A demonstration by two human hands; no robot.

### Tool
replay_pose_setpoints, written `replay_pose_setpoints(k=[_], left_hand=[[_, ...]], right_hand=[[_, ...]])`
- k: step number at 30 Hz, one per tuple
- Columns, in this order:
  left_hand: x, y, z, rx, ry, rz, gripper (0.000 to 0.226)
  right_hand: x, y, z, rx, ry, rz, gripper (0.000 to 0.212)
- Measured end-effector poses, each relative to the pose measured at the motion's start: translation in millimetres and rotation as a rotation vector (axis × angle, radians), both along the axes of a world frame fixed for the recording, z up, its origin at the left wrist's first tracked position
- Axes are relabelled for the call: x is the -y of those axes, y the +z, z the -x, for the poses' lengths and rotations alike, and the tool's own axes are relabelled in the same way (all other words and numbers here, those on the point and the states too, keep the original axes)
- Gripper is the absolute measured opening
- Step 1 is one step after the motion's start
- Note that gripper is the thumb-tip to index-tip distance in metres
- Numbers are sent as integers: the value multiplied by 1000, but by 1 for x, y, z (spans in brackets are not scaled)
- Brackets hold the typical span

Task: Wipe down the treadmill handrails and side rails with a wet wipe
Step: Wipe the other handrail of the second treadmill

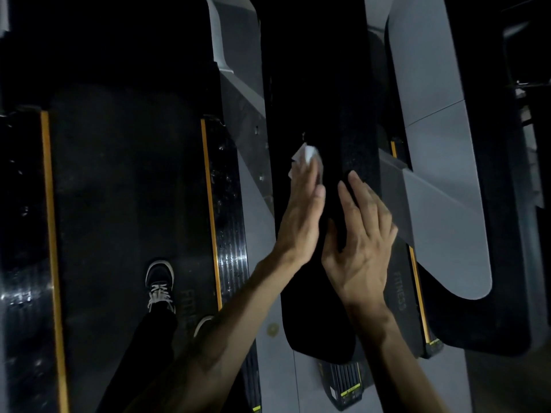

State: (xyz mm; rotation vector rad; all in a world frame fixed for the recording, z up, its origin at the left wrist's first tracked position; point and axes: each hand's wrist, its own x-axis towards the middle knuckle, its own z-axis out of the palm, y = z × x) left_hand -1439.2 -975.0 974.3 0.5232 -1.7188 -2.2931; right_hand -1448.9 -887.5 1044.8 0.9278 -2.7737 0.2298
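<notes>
A wide black handrail (313,293) runs away from me down the middle of the view. My left hand (301,216) lies with straight fingers against its left side and presses a white wet wipe (306,156) onto it; the wipe sticks out past the fingertips. On the rail's top and right side, level with the left hand, my right hand (363,239) rests flat with nothing in it. Its thumb lies on the rail's top. The black side rail (229,234) with a yellow stripe lies below, left of the handrail.
The dark treadmill belt (119,204) lies to the left, with my shoe (161,281) on it. A grey upright (253,129) slants beside the handrail. On the right, a neighbouring treadmill's grey handrail (432,114) curves close by. The lighting is dim.
</notes>
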Motion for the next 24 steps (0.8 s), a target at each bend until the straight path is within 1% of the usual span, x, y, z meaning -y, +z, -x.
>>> replay_pose_setpoints(k=[2, 4, 6, 8, 12, 15, 17, 20, 22, 24], left_hand=[[7, 12, 13, -63, -23, 91, 93], [19, 15, 28, -112, -25, 183, 90], [30, 6, 39, -86, 3, 222, 87], [39, -9, 43, -37, 30, 190, 86], [37, -24, 32, 53, 22, 61, 95], [23, -21, 16, 60, -1, 37, 93], [12, -14, 2, 22, -36, 58, 90], [-3, 0, -14, -107, -65, 219, 80], [-2, 11, -10, -204, -72, 280, 76], [5, 19, 4, -261, -64, 333, 76]], right_hand=[[0, 0, 0, 9, 4, 11, 57], [0, 0, 1, 9, 4, 33, 54], [-2, -2, 1, -3, 7, 57, 48], [-2, -3, 1, -10, 10, 66, 45], [-2, -2, 1, -3, 18, 69, 45], [-2, -2, 2, -2, 18, 62, 45], [-3, -2, 2, 4, 17, 53, 45], [-5, 0, 0, 17, 32, 71, 45], [-5, 1, 1, 41, 35, 117, 44], [-6, 2, 0, 59, 29, 149, 43]])
